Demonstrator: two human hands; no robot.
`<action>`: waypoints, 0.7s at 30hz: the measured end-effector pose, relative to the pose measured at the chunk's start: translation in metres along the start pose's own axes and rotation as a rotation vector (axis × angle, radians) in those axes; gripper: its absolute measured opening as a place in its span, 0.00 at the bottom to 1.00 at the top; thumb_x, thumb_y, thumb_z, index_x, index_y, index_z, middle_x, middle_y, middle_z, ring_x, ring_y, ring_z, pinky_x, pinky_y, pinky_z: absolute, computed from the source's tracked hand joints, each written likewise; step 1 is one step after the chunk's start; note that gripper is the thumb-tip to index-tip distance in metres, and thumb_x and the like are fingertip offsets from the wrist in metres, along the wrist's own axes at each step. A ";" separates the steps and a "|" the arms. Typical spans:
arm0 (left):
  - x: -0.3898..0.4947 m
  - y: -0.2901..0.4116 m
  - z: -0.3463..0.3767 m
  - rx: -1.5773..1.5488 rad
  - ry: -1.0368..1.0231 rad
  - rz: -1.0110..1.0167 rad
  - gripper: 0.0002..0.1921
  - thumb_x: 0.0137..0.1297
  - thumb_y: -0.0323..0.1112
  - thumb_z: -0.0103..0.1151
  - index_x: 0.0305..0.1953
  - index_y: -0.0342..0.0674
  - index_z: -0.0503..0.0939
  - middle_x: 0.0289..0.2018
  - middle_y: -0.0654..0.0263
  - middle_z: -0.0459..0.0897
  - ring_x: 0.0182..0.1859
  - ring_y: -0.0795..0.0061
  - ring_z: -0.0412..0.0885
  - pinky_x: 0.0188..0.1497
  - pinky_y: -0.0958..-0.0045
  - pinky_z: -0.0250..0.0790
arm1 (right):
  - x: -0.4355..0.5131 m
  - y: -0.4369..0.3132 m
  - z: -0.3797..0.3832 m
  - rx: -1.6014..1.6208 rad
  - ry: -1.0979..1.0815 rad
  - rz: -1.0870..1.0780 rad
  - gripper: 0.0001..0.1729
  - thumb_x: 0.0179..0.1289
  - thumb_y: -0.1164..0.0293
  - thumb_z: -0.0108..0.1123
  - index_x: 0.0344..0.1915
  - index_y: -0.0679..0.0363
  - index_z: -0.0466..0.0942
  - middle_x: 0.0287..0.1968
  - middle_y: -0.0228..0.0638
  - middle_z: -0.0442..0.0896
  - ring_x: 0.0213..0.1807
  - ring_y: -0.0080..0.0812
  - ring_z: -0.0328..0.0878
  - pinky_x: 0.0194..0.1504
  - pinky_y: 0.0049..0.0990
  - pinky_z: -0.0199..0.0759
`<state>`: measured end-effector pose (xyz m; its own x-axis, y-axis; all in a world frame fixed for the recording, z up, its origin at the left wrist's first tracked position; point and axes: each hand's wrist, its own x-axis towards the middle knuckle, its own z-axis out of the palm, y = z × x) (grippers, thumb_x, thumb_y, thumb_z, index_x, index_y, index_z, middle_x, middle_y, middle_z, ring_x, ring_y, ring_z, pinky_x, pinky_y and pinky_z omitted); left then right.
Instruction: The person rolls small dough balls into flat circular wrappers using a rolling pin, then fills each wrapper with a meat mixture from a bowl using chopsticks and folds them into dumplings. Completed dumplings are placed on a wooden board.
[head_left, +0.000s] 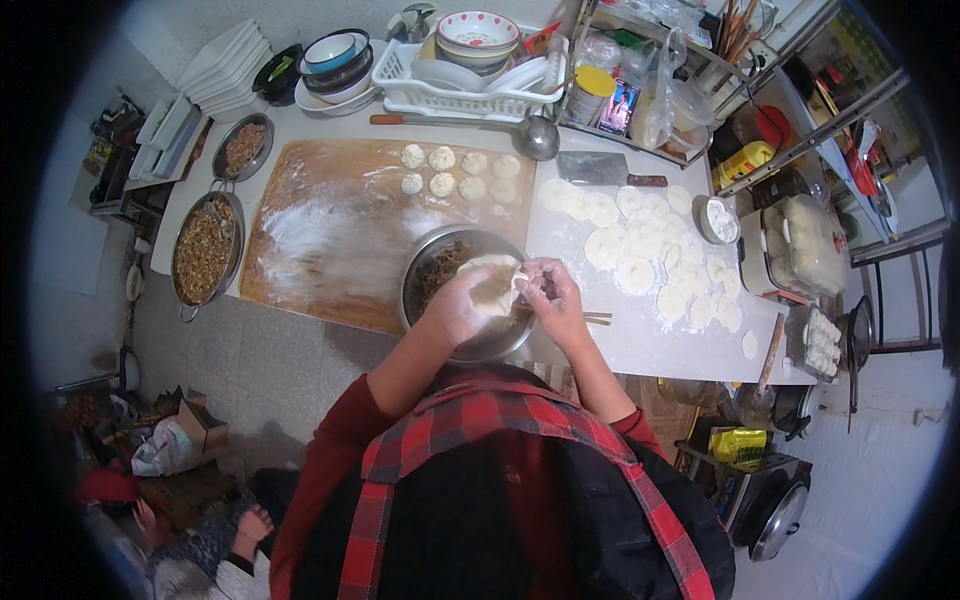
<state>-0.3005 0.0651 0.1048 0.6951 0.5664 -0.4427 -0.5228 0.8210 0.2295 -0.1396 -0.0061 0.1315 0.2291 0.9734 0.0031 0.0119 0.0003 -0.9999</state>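
My left hand (456, 306) cups a round dough wrapper (496, 283) above a steel bowl (411, 259). With thumb and fingers, my right hand (551, 294) pinches the wrapper's right edge. The bowl holds a brown shredded filling (442, 270), partly covered by my left hand. A pair of chopsticks (598, 318) sticks out past the bowl's right side. Behind the bowl, several filled buns (441, 171) stand in two rows on a floured wooden board (330, 161). Many flat dough wrappers (645, 232) lie on the white table to the right, some overlapping.
A basin of chopped filling (201, 247) and a smaller bowl of minced filling (244, 150) stand left. A ladle (536, 137) and a cleaver (592, 169) lie at the back. A flour bowl (720, 221) and a rolling pin (772, 349) are right. Another person's hand (255, 523) shows lower left.
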 end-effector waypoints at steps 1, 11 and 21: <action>0.000 0.000 0.000 -0.007 0.009 -0.002 0.14 0.71 0.29 0.47 0.55 0.31 0.73 0.51 0.57 0.79 0.53 0.64 0.78 0.57 0.63 0.70 | 0.001 0.001 -0.001 -0.074 -0.007 -0.079 0.13 0.63 0.76 0.63 0.46 0.64 0.73 0.39 0.26 0.76 0.38 0.18 0.73 0.41 0.20 0.70; 0.001 0.000 -0.004 -0.027 0.026 -0.047 0.15 0.73 0.31 0.44 0.56 0.30 0.71 0.51 0.53 0.78 0.53 0.60 0.78 0.57 0.60 0.72 | 0.006 0.006 -0.013 -0.441 -0.063 -0.297 0.05 0.62 0.75 0.64 0.36 0.62 0.76 0.35 0.28 0.78 0.38 0.18 0.73 0.39 0.20 0.69; 0.003 0.002 -0.013 0.021 -0.089 -0.158 0.15 0.70 0.30 0.50 0.56 0.34 0.73 0.50 0.58 0.79 0.53 0.65 0.77 0.56 0.63 0.71 | 0.007 0.007 -0.011 0.019 -0.066 0.179 0.11 0.61 0.70 0.65 0.41 0.63 0.78 0.32 0.31 0.80 0.33 0.20 0.74 0.37 0.20 0.71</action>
<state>-0.3057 0.0673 0.0929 0.8091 0.4338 -0.3965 -0.3939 0.9009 0.1820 -0.1268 -0.0022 0.1250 0.1614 0.9712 -0.1751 -0.0422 -0.1705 -0.9845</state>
